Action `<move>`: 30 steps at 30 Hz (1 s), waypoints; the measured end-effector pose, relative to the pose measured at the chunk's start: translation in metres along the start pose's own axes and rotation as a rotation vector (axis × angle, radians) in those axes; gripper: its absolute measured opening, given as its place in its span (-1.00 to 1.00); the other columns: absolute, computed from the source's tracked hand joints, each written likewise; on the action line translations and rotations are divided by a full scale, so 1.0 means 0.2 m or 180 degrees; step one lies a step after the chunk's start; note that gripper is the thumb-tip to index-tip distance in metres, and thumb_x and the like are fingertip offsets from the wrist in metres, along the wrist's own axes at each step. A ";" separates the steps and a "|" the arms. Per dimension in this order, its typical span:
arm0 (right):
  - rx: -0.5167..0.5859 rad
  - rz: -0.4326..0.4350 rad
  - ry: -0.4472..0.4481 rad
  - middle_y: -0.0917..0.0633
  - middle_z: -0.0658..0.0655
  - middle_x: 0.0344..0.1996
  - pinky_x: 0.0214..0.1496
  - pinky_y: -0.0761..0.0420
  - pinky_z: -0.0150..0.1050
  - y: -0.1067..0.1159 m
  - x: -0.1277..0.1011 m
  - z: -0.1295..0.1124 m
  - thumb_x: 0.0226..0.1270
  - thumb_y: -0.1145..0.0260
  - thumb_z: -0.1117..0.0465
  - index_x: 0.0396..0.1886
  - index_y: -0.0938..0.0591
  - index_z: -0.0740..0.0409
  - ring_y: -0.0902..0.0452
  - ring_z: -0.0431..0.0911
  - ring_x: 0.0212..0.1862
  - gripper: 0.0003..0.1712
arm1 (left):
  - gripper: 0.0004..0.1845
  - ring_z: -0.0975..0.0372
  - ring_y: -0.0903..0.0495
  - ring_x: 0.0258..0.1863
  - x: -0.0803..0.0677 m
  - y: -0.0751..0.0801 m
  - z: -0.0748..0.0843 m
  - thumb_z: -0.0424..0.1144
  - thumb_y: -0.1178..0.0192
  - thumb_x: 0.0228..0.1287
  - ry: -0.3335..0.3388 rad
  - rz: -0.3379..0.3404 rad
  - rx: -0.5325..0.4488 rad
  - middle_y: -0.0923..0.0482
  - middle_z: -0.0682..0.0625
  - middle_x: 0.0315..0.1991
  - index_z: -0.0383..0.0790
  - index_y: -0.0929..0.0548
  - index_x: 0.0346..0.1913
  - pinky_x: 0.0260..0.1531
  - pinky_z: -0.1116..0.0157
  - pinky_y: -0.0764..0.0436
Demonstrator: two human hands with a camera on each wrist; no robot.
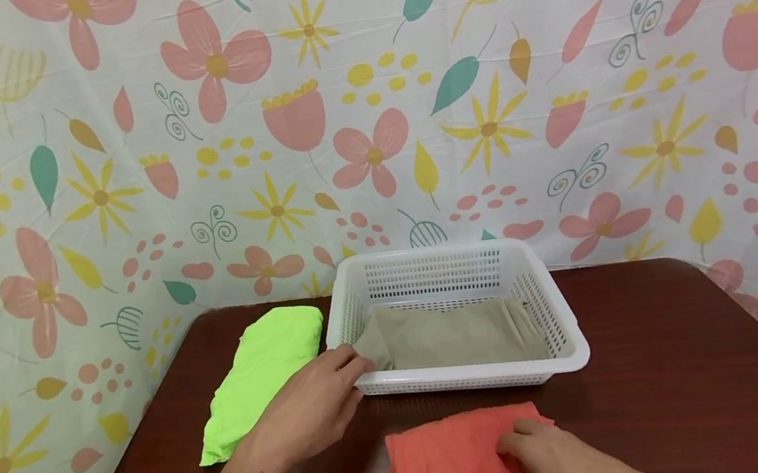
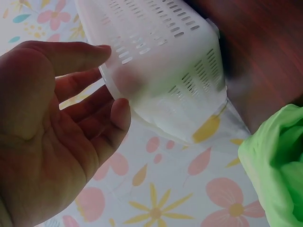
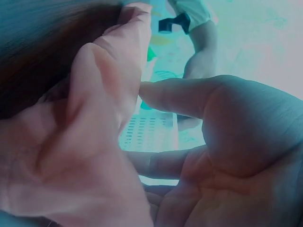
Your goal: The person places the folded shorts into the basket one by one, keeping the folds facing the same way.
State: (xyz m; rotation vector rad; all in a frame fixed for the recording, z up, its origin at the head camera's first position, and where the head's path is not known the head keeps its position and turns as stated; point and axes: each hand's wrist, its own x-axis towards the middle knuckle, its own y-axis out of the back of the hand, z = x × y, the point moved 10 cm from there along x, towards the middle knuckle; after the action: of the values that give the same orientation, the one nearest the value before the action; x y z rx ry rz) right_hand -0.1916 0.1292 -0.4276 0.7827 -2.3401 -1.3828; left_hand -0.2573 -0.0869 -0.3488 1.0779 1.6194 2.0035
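At the near left corner of the white plastic basket [image 1: 563, 323], my left hand [image 1: 319, 401] has its fingers curled over the rim and the thumb by the outer wall; the left wrist view shows this hand [image 2: 61, 113] from the palm side. Inside the basket lies a folded grey-beige cloth [image 1: 452, 332], its left end close to my left fingertips. My right hand [image 1: 551, 456] rests on a folded coral-red cloth [image 1: 448, 455] in front of the basket. In the right wrist view its thumb touches this cloth [image 3: 99, 142], with a gap between thumb and fingers.
A folded neon-green cloth [image 1: 259, 369] lies left of the basket, beside my left forearm. The dark reddish table [image 1: 683, 354] ends at the back against a flower-printed curtain [image 1: 360, 108], which also hangs along both sides.
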 end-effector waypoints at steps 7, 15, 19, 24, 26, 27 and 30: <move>0.0286 0.0072 0.0208 -0.49 -0.26 -0.28 -0.29 -0.47 -0.39 0.04 -0.04 0.01 0.37 -0.54 0.02 -0.10 -0.70 -0.04 -0.35 -0.42 -0.28 -0.76 | -0.66 0.25 -0.59 -0.10 -0.01 0.02 0.03 -0.30 -0.43 0.34 -0.0048 0.0101 0.0095 -0.56 0.14 -0.02 -0.01 -0.67 0.13 -0.04 0.27 -0.66; 0.0219 0.0287 0.0235 -0.50 -0.29 -0.29 -0.31 -0.47 -0.39 0.11 -0.08 0.03 0.40 -0.52 0.02 -0.09 -0.68 -0.07 -0.37 -0.44 -0.32 -0.77 | -0.70 0.23 -0.60 -0.10 -0.02 0.06 0.06 -0.25 -0.44 0.33 0.0024 0.0204 0.0229 -0.60 0.12 -0.04 -0.01 -0.68 0.09 -0.02 0.24 -0.66; 0.0145 0.0350 0.0050 -0.48 -0.28 -0.31 -0.30 -0.46 -0.38 0.15 -0.09 0.05 0.39 -0.53 -0.03 -0.10 -0.67 -0.10 -0.37 -0.42 -0.31 -0.75 | -0.70 0.21 -0.61 -0.08 -0.04 0.09 0.09 -0.22 -0.45 0.31 0.0023 0.0318 0.0295 -0.60 0.12 -0.05 -0.03 -0.68 0.07 0.01 0.20 -0.65; 0.0151 0.0342 -0.0132 -0.48 -0.27 -0.33 -0.31 -0.47 -0.38 0.17 -0.10 0.08 0.39 -0.52 -0.08 -0.09 -0.67 -0.14 -0.38 -0.41 -0.31 -0.74 | -0.65 0.21 -0.61 -0.05 -0.06 0.12 0.11 -0.16 -0.49 0.28 0.0053 0.0428 0.0320 -0.60 0.14 -0.05 -0.04 -0.68 0.08 0.03 0.18 -0.65; 0.0165 0.0325 -0.0176 -0.48 -0.26 -0.34 -0.32 -0.46 -0.38 0.17 -0.10 0.08 0.39 -0.52 -0.10 -0.08 -0.68 -0.14 -0.38 -0.41 -0.32 -0.73 | -0.65 0.23 -0.62 -0.09 -0.06 0.12 0.11 -0.14 -0.50 0.28 0.0050 0.0411 0.0316 -0.60 0.16 -0.08 -0.03 -0.67 0.08 0.00 0.19 -0.64; 0.0157 0.0326 -0.0192 -0.47 -0.26 -0.35 -0.32 -0.46 -0.38 0.17 -0.11 0.09 0.39 -0.52 -0.10 -0.08 -0.68 -0.14 -0.37 -0.41 -0.32 -0.72 | -0.66 0.25 -0.62 -0.11 -0.07 0.12 0.12 -0.13 -0.50 0.29 0.0041 0.0397 0.0307 -0.60 0.17 -0.09 -0.02 -0.67 0.07 -0.01 0.20 -0.64; 0.0061 0.0421 -0.0163 -0.47 -0.27 -0.34 -0.31 -0.45 -0.38 0.20 -0.11 0.09 0.38 -0.53 -0.10 -0.07 -0.68 -0.14 -0.37 -0.41 -0.31 -0.72 | -0.69 0.27 -0.62 -0.16 -0.07 0.12 0.14 -0.13 -0.49 0.29 -0.0015 0.0377 0.0301 -0.61 0.18 -0.12 -0.01 -0.68 0.04 -0.06 0.21 -0.64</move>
State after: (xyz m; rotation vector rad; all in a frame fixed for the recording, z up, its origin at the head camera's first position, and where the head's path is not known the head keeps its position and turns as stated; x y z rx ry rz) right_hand -0.1941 0.1698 -0.4016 0.5924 -2.3997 -1.3414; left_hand -0.2224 -0.0845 -0.3288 1.2391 1.6995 2.0133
